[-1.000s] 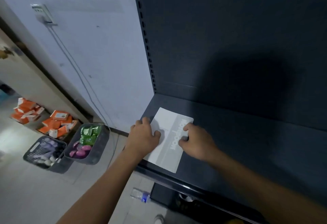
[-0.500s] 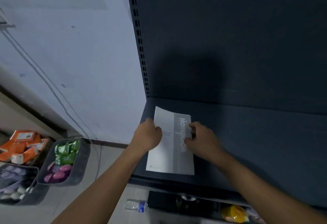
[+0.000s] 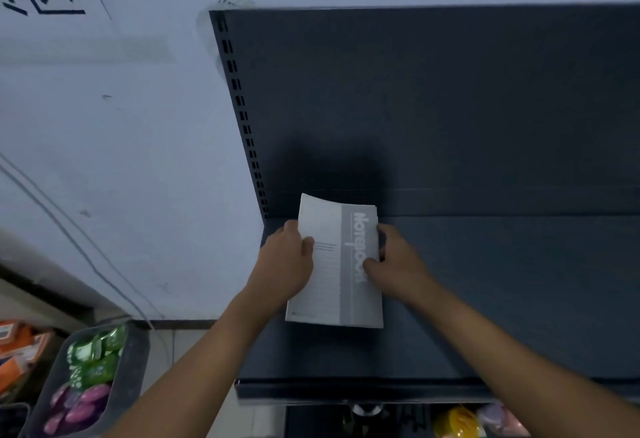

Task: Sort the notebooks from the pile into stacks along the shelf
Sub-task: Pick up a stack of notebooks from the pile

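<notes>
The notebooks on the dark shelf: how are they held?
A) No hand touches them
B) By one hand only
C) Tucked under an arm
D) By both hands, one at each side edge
D: the left hand grips the left edge of the notebooks and the right hand grips the right edge.

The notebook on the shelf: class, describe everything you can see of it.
The notebook has a white paper cover with a grey band at the right bearing white lettering. Layered edges suggest several stacked. It lies at the left end of the dark shelf. The left hand grips its left edge, the right hand its right.
</notes>
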Available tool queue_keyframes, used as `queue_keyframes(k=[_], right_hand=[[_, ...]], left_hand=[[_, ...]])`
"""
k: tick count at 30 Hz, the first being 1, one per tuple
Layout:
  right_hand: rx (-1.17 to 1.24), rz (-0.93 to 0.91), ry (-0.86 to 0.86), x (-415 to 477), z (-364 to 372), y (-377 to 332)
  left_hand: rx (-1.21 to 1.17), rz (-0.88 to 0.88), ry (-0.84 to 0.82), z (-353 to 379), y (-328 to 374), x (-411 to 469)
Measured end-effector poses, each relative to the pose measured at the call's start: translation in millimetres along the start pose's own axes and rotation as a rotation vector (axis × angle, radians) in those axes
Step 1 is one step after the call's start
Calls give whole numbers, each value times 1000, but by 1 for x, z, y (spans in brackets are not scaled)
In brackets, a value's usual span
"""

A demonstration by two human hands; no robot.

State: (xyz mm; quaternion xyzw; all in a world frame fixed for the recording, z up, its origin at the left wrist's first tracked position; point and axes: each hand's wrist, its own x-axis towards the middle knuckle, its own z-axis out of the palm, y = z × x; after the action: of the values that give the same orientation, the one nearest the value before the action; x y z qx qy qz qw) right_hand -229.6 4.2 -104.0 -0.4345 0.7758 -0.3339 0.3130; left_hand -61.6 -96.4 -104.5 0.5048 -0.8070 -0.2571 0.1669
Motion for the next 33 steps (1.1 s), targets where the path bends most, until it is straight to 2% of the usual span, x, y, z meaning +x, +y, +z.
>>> queue_keyframes(k=[6,14,23,33], right_hand=[[-85,79,90,-16,-30,11],[-108,198,244,-49,-89,45],[-75,301,369,-97,-181,117],[-71,388,431,-155,-309,233]], left_hand=[[126,126,-9,14,21,3],[95,317,-106,49,88,1],[61,435,-191,120,199,-19],[80,500,-243,228,352,-65]])
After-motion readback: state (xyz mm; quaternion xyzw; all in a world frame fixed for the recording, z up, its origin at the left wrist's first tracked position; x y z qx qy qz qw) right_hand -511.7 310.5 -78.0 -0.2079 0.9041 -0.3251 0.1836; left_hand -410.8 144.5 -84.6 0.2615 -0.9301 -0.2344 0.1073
